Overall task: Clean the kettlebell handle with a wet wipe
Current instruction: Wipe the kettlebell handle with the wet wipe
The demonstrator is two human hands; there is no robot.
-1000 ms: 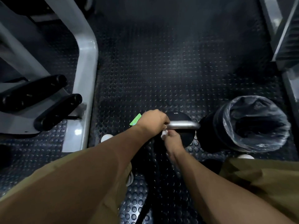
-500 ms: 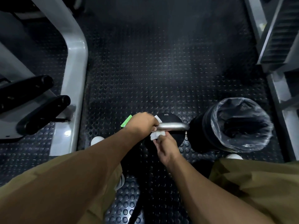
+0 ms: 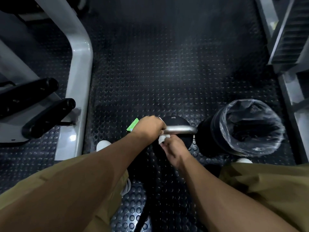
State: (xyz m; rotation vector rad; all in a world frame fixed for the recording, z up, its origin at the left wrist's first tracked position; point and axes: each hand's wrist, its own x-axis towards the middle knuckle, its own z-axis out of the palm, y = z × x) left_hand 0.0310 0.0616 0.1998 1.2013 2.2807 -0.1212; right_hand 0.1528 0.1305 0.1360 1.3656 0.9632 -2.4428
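Now I have the kettlebell handle (image 3: 181,129), a bare steel bar, across the top of the black kettlebell (image 3: 175,120), which stands on the studded rubber floor (image 3: 167,72) just beside a bin (image 3: 242,128) lined with clear plastic. My left hand (image 3: 150,127) is curled round the handle's left end, while my right hand (image 3: 173,149) pinches the white wet wipe (image 3: 163,138) against the near side of the bar. A green packet (image 3: 133,125) pokes out past the left hand, and the grey machine frame (image 3: 80,81) stands well off to the left.
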